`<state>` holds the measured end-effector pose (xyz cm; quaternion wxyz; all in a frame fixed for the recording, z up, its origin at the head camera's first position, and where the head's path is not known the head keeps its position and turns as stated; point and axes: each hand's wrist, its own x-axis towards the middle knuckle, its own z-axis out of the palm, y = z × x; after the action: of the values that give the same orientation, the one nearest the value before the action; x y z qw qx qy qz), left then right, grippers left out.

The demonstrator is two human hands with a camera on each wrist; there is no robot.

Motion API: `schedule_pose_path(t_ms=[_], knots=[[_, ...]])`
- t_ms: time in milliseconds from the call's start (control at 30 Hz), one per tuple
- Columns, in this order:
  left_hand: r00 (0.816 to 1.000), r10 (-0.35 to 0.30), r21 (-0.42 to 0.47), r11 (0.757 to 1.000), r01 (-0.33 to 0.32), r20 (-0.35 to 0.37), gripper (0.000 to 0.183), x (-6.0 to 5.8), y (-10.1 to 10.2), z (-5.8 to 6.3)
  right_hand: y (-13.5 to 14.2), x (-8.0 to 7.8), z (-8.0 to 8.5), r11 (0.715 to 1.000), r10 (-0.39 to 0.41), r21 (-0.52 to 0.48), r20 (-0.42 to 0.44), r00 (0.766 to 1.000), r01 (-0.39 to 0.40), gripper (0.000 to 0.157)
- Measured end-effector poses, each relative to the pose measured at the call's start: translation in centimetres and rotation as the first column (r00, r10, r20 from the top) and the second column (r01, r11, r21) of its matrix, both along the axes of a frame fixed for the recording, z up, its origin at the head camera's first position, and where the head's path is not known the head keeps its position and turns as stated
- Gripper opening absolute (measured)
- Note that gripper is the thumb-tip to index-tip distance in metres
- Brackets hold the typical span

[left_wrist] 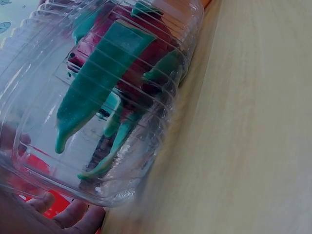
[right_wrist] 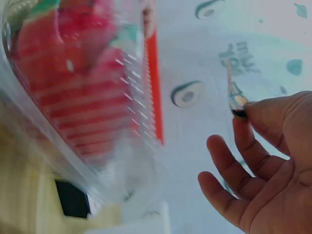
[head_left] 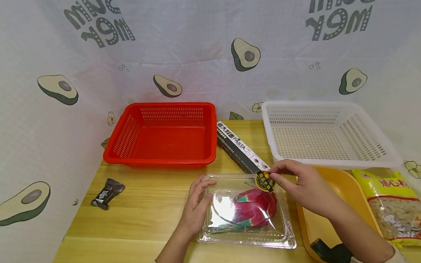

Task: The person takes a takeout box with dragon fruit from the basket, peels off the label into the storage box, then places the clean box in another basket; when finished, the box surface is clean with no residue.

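Note:
A clear plastic clamshell box (head_left: 248,243) lies on the wooden table in front of me, its lid down. Inside it is a red dragon fruit (head_left: 256,208) with green-tipped scales, seen through the ribbed wall in the left wrist view. My left hand (head_left: 194,208) holds the box's left side, thumb on the lid's edge and fingers along the side. Between thumb and index finger, my right hand (head_left: 309,188) pinches a round black-and-gold sticker (head_left: 264,181) over the box's far right corner. The right wrist view shows the sticker (right_wrist: 237,102) edge-on, the other fingers loosely bent.
Behind stand a red basket (head_left: 169,162) and a white basket (head_left: 333,163), with a pasta box (head_left: 243,149) between them. A yellow tray (head_left: 358,195) and a yellow food bag (head_left: 397,209) lie right. A small black wrapped snack (head_left: 107,193) lies left.

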<state>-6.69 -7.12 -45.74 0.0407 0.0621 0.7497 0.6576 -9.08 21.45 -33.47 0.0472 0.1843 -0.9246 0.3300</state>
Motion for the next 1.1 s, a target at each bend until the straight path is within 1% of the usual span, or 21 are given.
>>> schedule_pose_path(t_ms=[100,200,267,333,433,600,667,767,800,867,967,1000,1100], knots=[[1.0,-0.003,0.006,1.0,0.003,0.0,0.034,0.0,0.0,0.0,1.4,0.6,0.2,0.998,-0.059,0.009,-0.023,0.998,0.06,0.01],[1.0,-0.006,0.011,1.0,0.006,0.0,0.034,0.0,0.0,0.0,2.8,1.4,0.2,0.989,-0.144,0.013,-0.018,0.989,0.144,0.011],[1.0,-0.009,0.013,1.0,0.009,0.0,0.034,0.0,0.0,0.0,3.9,1.9,0.1,0.979,-0.202,0.012,0.003,0.979,0.202,0.01],[1.0,-0.008,0.015,1.0,0.008,-0.002,0.034,0.0,0.0,0.1,4.9,2.6,0.1,0.966,-0.259,0.025,0.042,0.965,0.258,0.01],[1.0,-0.004,0.011,1.0,0.004,-0.004,0.034,0.0,0.0,0.0,6.2,3.6,-0.2,0.944,-0.331,0.027,0.092,0.939,0.33,0.014],[1.0,0.001,0.002,1.0,-0.001,-0.006,0.033,0.1,0.0,0.0,7.9,5.2,-1.1,0.906,-0.422,0.053,0.174,0.89,0.42,0.024],[1.0,0.003,0.0,1.0,-0.003,-0.005,0.033,0.1,0.0,-0.1,8.4,5.7,-1.7,0.895,-0.445,0.078,0.207,0.871,0.438,0.028],[1.0,0.006,0.0,1.0,-0.006,-0.006,0.033,0.1,0.0,-0.1,9.3,5.9,-2.5,0.89,-0.456,0.123,0.265,0.849,0.44,0.032],[1.0,0.008,0.0,1.0,-0.008,-0.007,0.033,0.1,0.0,-0.1,9.6,5.9,-2.7,0.891,-0.454,0.136,0.297,0.84,0.434,0.035],[1.0,0.01,0.0,1.0,-0.01,-0.007,0.033,0.1,0.0,-0.1,10.2,5.7,-3.1,0.892,-0.452,0.176,0.366,0.813,0.417,0.04],[1.0,0.011,-0.001,1.0,-0.011,-0.005,0.033,0.1,-0.1,-0.1,11.1,5.4,-3.7,0.899,-0.437,0.222,0.438,0.785,0.377,0.044],[1.0,0.011,-0.002,1.0,-0.011,-0.003,0.033,0.1,-0.1,-0.1,11.3,5.3,-4.0,0.9,-0.435,0.232,0.445,0.783,0.369,0.043],[1.0,0.01,-0.004,1.0,-0.01,0.0,0.033,0.1,-0.1,0.0,11.7,5.3,-4.4,0.902,-0.43,0.241,0.431,0.794,0.358,0.04]])
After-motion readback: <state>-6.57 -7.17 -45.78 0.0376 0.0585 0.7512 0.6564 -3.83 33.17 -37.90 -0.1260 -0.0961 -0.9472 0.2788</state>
